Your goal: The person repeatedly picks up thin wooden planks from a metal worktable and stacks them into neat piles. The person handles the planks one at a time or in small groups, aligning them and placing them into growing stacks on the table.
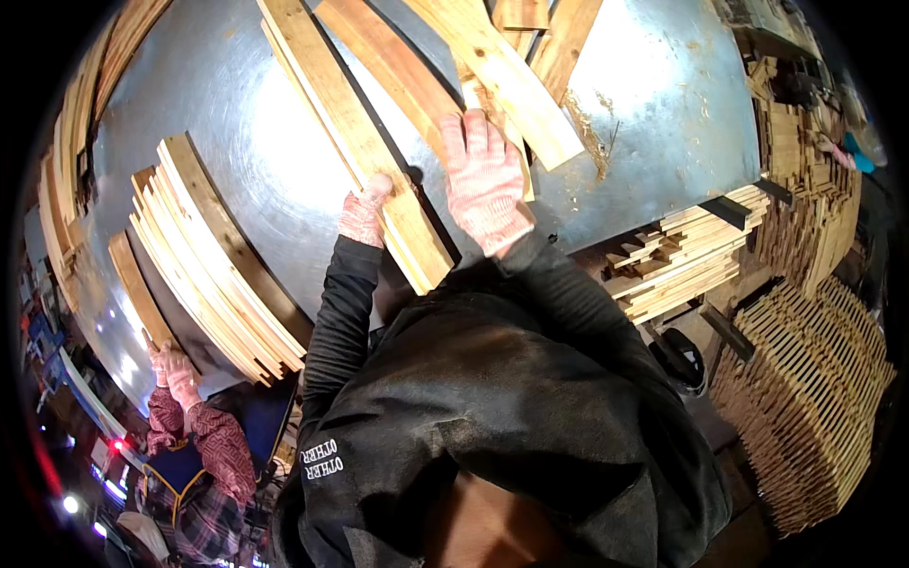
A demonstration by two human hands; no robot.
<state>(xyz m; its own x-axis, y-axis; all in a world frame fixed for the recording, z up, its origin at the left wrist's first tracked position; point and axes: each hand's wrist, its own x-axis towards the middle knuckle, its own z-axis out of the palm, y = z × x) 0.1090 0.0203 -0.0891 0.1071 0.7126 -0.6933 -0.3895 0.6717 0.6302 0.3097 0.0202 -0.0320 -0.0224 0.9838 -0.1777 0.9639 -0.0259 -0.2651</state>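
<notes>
My left hand [367, 210], in a pink-white knit glove, grips the left edge of a long pale wooden board [374, 151]. Its thumb lies on the top face, and the other fingers are mostly hidden at the side. At least one more board shows beneath this one along that edge. My right hand [488, 185], gloved alike, lies with fingers stretched forward over the near end of a reddish board [398, 71]. Just beyond its fingertips, a pale knotty board [502, 80] slants across other loose boards.
All this lies on a shiny metal table [653, 142], with wood splinters [598, 142] at right. Stacked boards [208, 256] stand at left, where a co-worker's gloved hands [175, 371] touch a short board [142, 289]. More stacked wood [686, 256] and a slatted pile [814, 388] are at right.
</notes>
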